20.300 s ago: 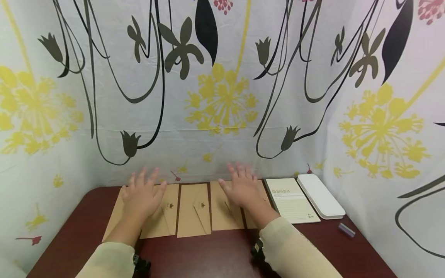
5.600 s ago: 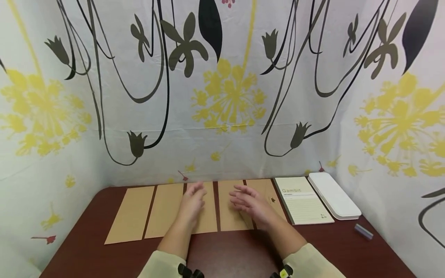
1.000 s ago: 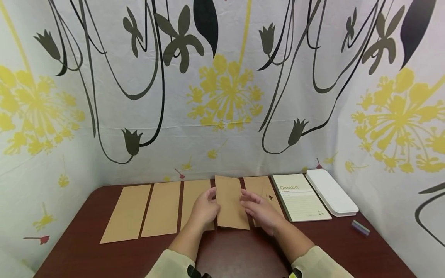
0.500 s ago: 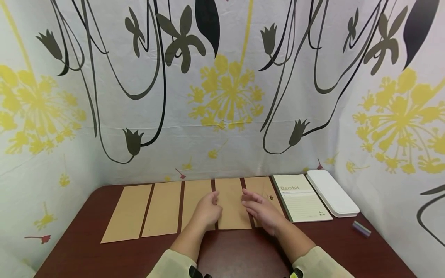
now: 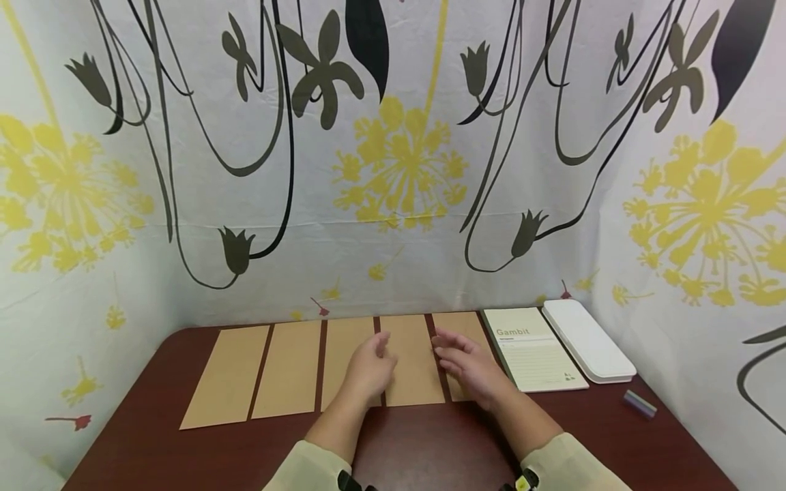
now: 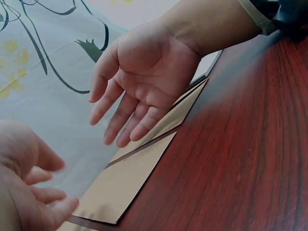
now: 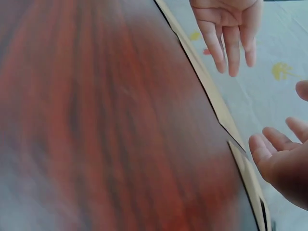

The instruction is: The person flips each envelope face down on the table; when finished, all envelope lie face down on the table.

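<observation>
Brown kraft envelopes lie in a row along the back of the table in the head view. My left hand [image 5: 368,368] hovers over the gap between the third envelope [image 5: 340,341] and the fourth envelope [image 5: 414,375], fingers relaxed and holding nothing. My right hand [image 5: 471,368] is above the fifth envelope [image 5: 457,324], its fingers loosely bent and apart. The first envelope [image 5: 224,375] through the fourth, including the second envelope [image 5: 287,372], show a plain side. My right hand hides much of the fifth. Both empty palms face each other in the left wrist view.
Right of the envelopes lies a notebook [image 5: 537,354] marked Gambit, then a white flat case [image 5: 588,341]. A small grey-purple stick [image 5: 640,404] sits near the right side of the dark red table [image 5: 430,443]. Patterned fabric [image 5: 405,273] hangs close behind the table.
The envelopes first lay flap side up; the first four are now plain side up. A second ago both hands held the fourth, tilted; it now lies flat, released. The hands have drifted slightly right.
</observation>
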Tool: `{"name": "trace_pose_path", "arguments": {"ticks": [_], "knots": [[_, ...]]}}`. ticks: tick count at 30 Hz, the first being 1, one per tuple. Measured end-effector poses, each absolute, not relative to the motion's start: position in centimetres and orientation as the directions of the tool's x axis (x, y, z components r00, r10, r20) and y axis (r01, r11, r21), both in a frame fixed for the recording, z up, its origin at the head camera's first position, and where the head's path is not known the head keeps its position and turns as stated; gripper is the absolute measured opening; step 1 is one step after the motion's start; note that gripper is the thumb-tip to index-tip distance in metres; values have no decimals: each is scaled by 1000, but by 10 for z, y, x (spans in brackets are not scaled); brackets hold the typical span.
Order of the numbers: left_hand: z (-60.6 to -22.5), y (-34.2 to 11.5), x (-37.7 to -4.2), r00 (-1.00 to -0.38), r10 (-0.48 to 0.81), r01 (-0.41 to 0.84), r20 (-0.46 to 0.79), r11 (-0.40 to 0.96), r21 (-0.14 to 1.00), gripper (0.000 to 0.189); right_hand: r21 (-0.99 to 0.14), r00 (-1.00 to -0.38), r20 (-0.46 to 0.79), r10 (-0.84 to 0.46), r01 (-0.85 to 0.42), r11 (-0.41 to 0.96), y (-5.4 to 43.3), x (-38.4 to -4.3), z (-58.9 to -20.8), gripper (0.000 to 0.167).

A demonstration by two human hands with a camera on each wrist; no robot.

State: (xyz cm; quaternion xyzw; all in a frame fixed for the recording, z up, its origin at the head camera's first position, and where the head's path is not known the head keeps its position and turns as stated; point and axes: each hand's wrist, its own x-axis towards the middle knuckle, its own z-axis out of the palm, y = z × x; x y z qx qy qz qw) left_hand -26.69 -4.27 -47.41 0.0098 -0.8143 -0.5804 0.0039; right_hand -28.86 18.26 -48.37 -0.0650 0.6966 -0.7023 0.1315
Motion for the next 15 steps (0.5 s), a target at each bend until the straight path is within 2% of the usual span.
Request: {"name": "trace_pose_path", "arguments": {"ticks": [6, 10, 15], "knots": [[-474, -25, -267, -999, 39, -14, -18, 106, 994, 63, -995, -968, -99, -232, 100, 5, 201, -291, -479, 59], [-473, -5, -266, -997, 75, -17, -21, 60, 998, 66, -996, -975, -89, -205, 89, 7, 222, -292, -475, 60], [-471, 21, -262, -994, 102, -42, -42, 8, 999, 65, -994, -979, -81, -187, 66, 82, 249, -291, -470, 65]]}}
